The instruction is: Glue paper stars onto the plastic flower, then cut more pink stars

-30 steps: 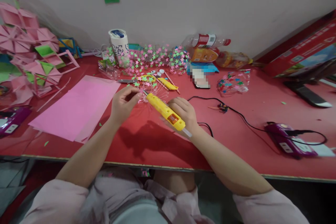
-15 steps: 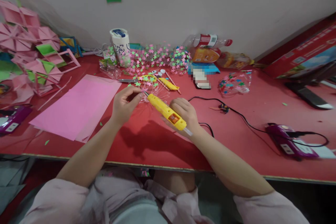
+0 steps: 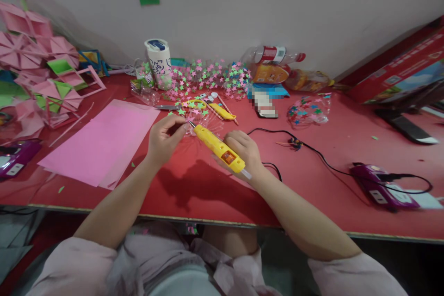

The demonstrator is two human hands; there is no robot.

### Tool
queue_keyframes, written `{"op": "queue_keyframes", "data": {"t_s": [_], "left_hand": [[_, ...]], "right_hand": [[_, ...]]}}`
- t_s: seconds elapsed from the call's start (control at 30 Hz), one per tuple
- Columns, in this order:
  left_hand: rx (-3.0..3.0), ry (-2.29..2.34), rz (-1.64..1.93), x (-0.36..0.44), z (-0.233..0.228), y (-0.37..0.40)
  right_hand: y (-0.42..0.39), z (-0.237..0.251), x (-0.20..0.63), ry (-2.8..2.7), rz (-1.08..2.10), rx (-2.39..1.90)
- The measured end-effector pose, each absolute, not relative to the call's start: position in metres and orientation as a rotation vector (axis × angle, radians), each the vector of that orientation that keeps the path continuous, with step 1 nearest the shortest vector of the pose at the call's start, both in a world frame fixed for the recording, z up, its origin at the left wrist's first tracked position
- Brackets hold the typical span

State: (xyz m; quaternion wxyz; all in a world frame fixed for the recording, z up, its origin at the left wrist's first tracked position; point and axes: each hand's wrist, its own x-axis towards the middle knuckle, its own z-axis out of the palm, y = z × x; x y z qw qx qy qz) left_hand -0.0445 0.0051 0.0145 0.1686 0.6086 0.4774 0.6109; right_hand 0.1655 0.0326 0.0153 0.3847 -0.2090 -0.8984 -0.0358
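Red tabletop (image 3: 194, 194) against a white wall. The right hand (image 3: 244, 150) grips a yellow glue gun (image 3: 219, 147), its nozzle pointing at a small piece, too small to make out, pinched in the fingertips of the left hand (image 3: 165, 136). Gluing appears to be under way; it calls for a steady nozzle. Behind, a clear bag (image 3: 307, 110) holds coloured stars; a white cup (image 3: 158, 62) stands closed.
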Motion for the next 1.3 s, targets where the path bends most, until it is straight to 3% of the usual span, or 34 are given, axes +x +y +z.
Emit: {"op": "queue_keyframes", "data": {"t_s": [0.53, 0.83, 1.0, 1.3], "left_hand": [[1.820, 1.373, 1.772, -0.045, 0.014, 0.005], [2.295, 1.304, 1.813, -0.057, 0.018, 0.003], [1.799, 1.387, 2.034, -0.064, 0.020, 0.007], [1.303, 1.192, 1.558, -0.054, 0.026, 0.007]], "right_hand": [[0.032, 0.016, 0.166, -2.295, -0.107, -0.542], [0.034, 0.017, 0.168, -2.290, -0.137, -0.568], [0.025, 0.018, 0.166, -2.477, 0.122, -0.423], [0.017, 0.009, 0.151, -3.058, 0.276, -0.649]]}}
